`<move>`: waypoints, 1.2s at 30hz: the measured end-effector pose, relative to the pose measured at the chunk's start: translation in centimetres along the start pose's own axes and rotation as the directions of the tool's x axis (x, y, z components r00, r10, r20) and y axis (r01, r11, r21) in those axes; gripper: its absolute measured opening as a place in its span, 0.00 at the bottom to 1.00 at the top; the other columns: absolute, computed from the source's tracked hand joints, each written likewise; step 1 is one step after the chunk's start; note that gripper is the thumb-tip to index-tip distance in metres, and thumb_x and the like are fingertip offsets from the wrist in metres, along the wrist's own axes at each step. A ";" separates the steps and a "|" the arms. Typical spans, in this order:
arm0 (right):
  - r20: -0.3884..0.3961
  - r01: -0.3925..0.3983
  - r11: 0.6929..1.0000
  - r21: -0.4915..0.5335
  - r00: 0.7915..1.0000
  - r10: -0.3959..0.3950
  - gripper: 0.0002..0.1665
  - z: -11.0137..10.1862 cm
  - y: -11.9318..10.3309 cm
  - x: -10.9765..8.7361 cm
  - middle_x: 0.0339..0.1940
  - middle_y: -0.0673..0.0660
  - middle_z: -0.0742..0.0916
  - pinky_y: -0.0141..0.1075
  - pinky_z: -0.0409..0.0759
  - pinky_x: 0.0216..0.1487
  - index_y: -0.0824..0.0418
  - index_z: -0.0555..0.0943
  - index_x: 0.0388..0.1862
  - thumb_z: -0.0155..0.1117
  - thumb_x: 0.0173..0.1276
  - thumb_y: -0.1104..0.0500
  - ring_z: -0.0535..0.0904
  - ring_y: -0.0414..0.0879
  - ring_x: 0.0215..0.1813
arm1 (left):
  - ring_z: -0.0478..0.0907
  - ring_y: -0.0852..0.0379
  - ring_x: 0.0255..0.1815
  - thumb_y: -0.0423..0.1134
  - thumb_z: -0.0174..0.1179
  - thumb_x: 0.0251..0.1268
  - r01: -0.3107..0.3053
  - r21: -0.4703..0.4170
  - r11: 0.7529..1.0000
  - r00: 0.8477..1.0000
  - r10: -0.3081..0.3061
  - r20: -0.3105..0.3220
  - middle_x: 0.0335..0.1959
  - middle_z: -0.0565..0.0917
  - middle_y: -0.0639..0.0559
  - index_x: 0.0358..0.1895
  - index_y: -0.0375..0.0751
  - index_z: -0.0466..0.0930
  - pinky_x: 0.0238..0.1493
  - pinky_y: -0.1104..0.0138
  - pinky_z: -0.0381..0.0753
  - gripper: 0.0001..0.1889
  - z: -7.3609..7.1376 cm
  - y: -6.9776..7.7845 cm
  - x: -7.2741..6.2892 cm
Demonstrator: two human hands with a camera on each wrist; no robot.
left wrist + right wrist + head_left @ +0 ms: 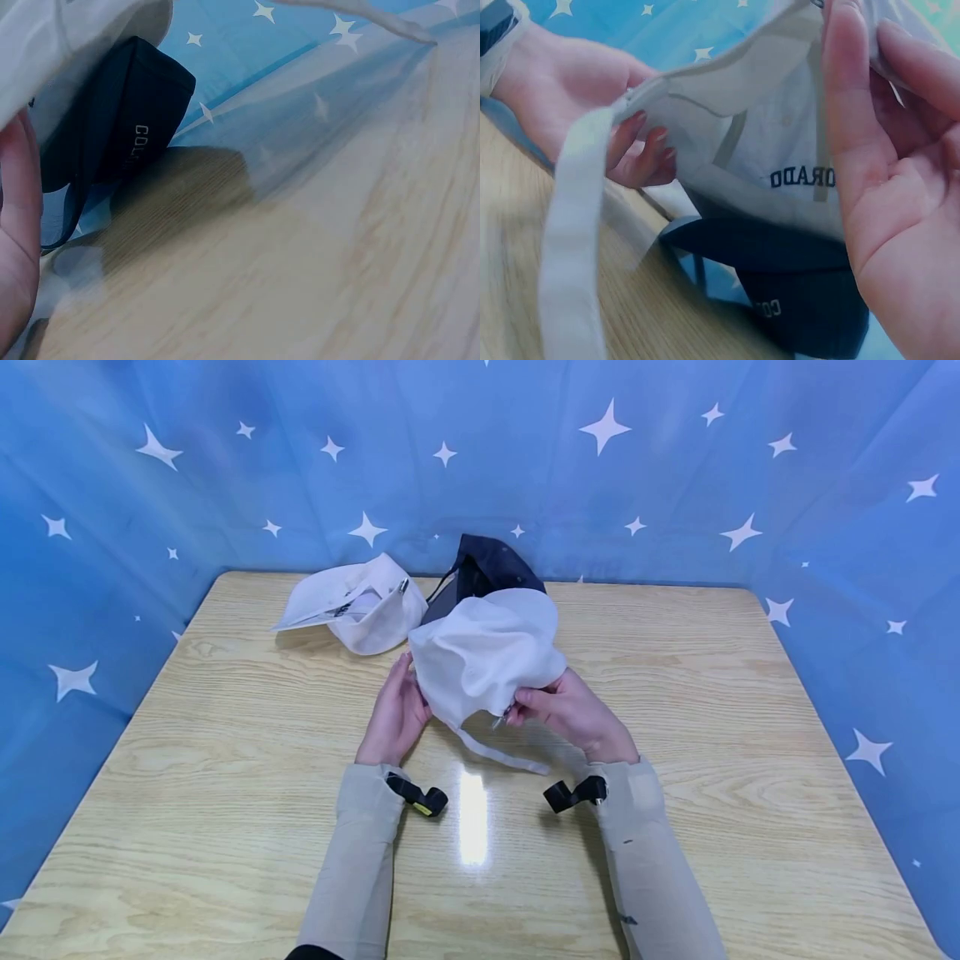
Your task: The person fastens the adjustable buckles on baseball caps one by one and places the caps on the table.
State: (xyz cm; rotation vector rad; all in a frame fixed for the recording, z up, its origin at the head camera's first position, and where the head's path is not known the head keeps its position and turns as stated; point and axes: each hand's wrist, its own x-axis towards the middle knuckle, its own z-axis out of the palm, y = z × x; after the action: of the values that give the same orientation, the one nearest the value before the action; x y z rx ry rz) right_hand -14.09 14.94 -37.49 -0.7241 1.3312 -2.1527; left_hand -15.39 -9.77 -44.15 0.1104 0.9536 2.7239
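A white baseball cap (pixel 480 647) hangs above the table between the two hands, its loose back strap (pixel 510 760) dangling toward the person. My left hand (pixel 395 710) grips the left edge of the cap, with fingertips (pixel 660 139) curled at the opening in the right wrist view. Beside the metal buckle (pixel 502 718), my right hand (pixel 573 714) pinches the back edge between thumb and fingers. Dark lettering (pixel 802 178) shows through the crown inside. Behind and partly covered by this cap lies a dark navy cap (pixel 498 564) with pale letters on it.
Another white cap (pixel 378 614) lies tilted at the back left of the wooden table (pixel 750 777), right next to the navy cap. A blue curtain with white stars (pixel 525 460) encloses the back and sides.
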 end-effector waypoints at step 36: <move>-0.047 -0.111 0.985 -0.134 0.993 0.105 0.12 0.4 0.1 0.2 0.36 0.63 0.82 0.41 0.78 0.38 0.64 0.74 0.42 0.59 0.58 0.71 0.79 0.50 0.31 | 0.70 0.49 0.54 0.21 0.39 0.62 -0.090 -0.072 0.993 0.976 0.103 0.193 0.65 0.57 0.42 0.67 0.42 0.52 0.45 0.63 0.76 0.29 0.3 0.5 -0.3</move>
State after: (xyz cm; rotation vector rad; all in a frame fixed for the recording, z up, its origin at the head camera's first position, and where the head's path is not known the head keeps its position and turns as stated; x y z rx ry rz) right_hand -13.97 14.50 -37.35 -0.6483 1.5157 -2.0160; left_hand -15.11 -10.02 -43.63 0.4158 0.8266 2.7630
